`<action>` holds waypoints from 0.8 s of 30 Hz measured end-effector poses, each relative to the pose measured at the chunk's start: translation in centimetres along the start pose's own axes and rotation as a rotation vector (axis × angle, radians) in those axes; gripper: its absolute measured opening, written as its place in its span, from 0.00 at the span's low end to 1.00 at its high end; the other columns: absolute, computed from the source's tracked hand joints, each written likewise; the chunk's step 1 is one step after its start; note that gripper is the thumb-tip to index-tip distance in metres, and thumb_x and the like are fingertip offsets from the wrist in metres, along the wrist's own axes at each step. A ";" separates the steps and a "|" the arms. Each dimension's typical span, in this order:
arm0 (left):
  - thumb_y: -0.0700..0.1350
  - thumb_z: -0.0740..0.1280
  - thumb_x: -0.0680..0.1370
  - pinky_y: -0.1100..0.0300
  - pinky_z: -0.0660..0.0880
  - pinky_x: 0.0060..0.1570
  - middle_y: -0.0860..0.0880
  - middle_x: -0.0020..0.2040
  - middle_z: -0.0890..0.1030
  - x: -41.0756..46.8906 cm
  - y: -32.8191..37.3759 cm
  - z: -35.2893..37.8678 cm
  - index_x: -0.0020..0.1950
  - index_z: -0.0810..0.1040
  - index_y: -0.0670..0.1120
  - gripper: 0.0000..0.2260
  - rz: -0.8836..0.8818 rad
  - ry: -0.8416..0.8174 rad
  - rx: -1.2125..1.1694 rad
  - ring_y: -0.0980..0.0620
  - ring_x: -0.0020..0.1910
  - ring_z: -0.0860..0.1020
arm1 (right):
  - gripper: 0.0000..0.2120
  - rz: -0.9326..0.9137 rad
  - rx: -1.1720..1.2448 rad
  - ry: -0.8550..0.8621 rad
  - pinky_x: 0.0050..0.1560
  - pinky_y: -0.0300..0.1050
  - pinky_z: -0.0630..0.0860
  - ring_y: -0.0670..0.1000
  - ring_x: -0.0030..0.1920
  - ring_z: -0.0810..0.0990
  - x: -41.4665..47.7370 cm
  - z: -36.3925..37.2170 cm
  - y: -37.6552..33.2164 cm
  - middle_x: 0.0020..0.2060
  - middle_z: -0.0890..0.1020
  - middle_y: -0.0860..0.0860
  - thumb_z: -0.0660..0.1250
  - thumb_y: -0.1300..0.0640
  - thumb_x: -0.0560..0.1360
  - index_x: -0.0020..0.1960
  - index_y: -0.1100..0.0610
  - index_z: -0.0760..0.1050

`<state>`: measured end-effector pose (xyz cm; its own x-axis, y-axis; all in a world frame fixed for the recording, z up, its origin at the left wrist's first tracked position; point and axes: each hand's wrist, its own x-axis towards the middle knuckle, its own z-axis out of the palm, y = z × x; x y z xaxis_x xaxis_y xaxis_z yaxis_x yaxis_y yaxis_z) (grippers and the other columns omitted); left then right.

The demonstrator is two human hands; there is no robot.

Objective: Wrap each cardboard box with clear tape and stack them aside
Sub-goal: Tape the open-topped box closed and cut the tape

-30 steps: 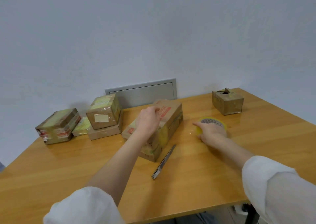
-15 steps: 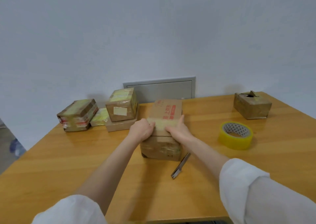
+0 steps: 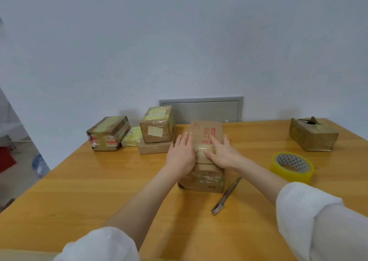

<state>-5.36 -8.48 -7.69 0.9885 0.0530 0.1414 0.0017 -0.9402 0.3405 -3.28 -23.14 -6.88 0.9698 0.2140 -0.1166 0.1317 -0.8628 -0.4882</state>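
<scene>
Head | left hand [image 3: 182, 153], right hand [image 3: 223, 153] flat (fingers straight) on glossy-taped rectangular cardboard box [image 3: 206, 139]

A red-printed cardboard box [image 3: 206, 130] lies flat under the left grip [image 3: 182, 153] and right grip [image 3: 224, 155], glossy tape banding it. The tape roll [image 3: 291, 170] lies flat right of the right grip, a torn-topped box [image 3: 312, 138] beyond it; taped boxes [image 3: 156, 128] sit stacked left of the left grip

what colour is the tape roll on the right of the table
Yellow tape roll, with a white-and-grey patterned core inside; the head view shows it.
</scene>
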 end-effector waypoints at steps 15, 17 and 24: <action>0.49 0.55 0.83 0.53 0.68 0.63 0.41 0.70 0.67 -0.2 -0.4 0.4 0.68 0.69 0.44 0.16 -0.033 0.148 -0.100 0.43 0.67 0.68 | 0.27 0.212 0.627 0.236 0.57 0.51 0.75 0.57 0.60 0.75 1.7 1.8 0.2 0.64 0.73 0.57 0.68 0.49 0.76 0.69 0.60 0.64; 0.51 0.54 0.83 0.49 0.61 0.70 0.39 0.76 0.59 1.2 -0.9 0.0 0.66 0.71 0.44 0.17 0.006 0.072 -0.031 0.41 0.74 0.60 | 0.31 0.177 0.833 0.214 0.53 0.46 0.75 0.54 0.57 0.76 2.7 1.5 -0.6 0.65 0.73 0.56 0.70 0.54 0.75 0.73 0.58 0.60; 0.51 0.57 0.82 0.47 0.48 0.74 0.41 0.78 0.51 4.8 -0.9 0.2 0.78 0.53 0.47 0.26 0.150 -0.099 0.215 0.42 0.77 0.49 | 0.28 0.119 0.807 0.171 0.49 0.46 0.80 0.57 0.58 0.78 7.0 2.3 -3.8 0.66 0.74 0.56 0.62 0.65 0.76 0.74 0.54 0.63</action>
<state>-0.60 -7.43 -7.48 0.9901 -0.1155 0.0798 -0.1243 -0.9855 0.1156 2.52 -17.29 -7.80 0.9943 0.0135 -0.1058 -0.0984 -0.2679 -0.9584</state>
